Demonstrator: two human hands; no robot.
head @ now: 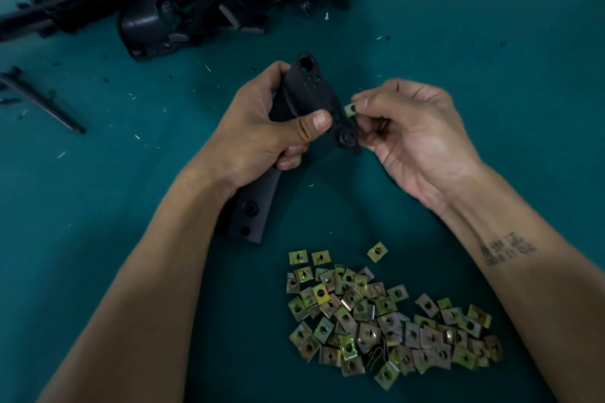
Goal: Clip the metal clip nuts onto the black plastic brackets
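The left hand grips one black bracket above the green table. The right hand pinches a single clip nut against the bracket's right edge. A heap of clip nuts, too many to count, lies nearer the person. The forearm tattoo is unreadable

A matt black plastic bracket meets a shiny yellowish metal clip nut. More iridescent metal clip nuts lie near the table's front edge, on its smooth, matt teal surface.
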